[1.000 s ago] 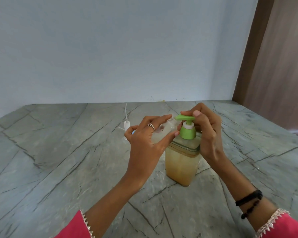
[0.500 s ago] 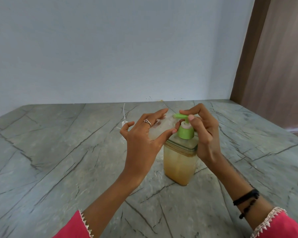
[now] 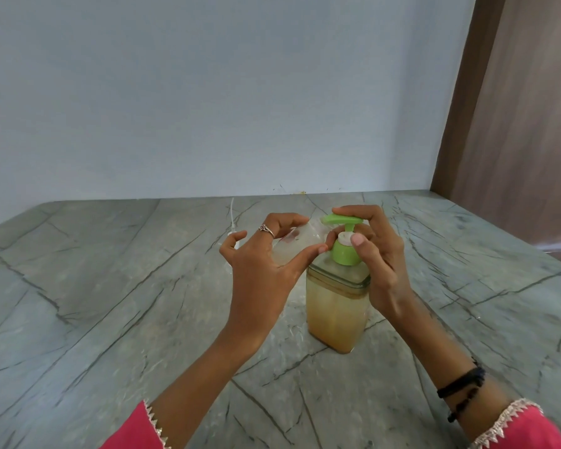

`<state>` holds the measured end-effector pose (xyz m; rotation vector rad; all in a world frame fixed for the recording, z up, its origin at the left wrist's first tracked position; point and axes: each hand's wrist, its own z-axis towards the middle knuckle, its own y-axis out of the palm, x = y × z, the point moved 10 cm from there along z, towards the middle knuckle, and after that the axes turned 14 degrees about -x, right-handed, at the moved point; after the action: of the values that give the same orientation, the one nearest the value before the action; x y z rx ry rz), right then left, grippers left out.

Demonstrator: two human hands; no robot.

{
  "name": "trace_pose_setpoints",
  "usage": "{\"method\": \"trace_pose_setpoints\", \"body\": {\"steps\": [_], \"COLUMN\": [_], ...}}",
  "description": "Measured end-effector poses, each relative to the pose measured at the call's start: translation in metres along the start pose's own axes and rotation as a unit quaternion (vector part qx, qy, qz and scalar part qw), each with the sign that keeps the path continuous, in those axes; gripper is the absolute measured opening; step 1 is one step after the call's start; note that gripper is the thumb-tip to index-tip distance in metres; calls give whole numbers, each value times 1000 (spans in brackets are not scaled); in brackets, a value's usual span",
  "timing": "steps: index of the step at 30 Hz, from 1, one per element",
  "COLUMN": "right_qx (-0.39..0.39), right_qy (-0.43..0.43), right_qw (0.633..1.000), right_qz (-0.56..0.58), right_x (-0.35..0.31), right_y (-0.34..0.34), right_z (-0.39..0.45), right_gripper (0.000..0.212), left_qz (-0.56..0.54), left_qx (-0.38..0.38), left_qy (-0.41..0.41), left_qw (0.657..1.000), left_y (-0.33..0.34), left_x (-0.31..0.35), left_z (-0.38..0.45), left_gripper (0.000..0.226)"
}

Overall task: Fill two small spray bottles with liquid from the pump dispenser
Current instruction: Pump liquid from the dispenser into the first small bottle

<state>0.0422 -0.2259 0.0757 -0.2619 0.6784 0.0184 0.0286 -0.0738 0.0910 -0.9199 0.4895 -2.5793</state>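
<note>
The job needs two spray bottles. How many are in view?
1: a clear spray bottle held in the left hand under the pump dispenser spout. A loose sprayer top lies behind; a second bottle may be hidden.

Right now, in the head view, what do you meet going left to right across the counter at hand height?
Spray cap with dip tube → left hand holding small clear bottle → green pump head of the dispenser → right hand → brown wooden panel.
</note>
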Motion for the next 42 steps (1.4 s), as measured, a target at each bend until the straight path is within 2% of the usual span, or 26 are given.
{"method": "trace_pose_setpoints", "body": {"steps": [8,11,14,19,21,27,30,35,42], "right_qx": [60,67,62,22,-3,-141,-184,-149,-85], "right_qy": [29,32,22,7,15,68,102,60,19], "right_qw": [997,997,997,999,996,969,946,952,976], "right_qz": [-28,-36,-39,-46,-84,-190,-247,-260,-197], "right_x": [-7,-11,-10,-6,-6,-5,-1,-7,-11], "right_y": [-8,-9,-9,-3,0,13,17,17,12], "right_z": [4,6,4,-2,-4,-4,-3,-3,-3], "right_gripper": [10,15,13,21,30,78,90,78,66], "left_qz": [56,54,46,-6,-26,-61,-64,-68,-50], "left_qx": [5,2,-1,-11,-13,-20,-19,-16,-24], "left_qy": [22,26,27,-1,-6,-6,-8,-7,3], "left_qw": [998,998,999,1000,1000,998,998,998,998], "left_y": [1,1,0,-1,-1,1,0,-1,0], "left_x": [9,10,8,1,1,0,-1,0,0], "left_z": [-2,-3,-2,0,0,1,1,1,1], "left_gripper": [35,35,37,34,32,32,32,32,32]}}
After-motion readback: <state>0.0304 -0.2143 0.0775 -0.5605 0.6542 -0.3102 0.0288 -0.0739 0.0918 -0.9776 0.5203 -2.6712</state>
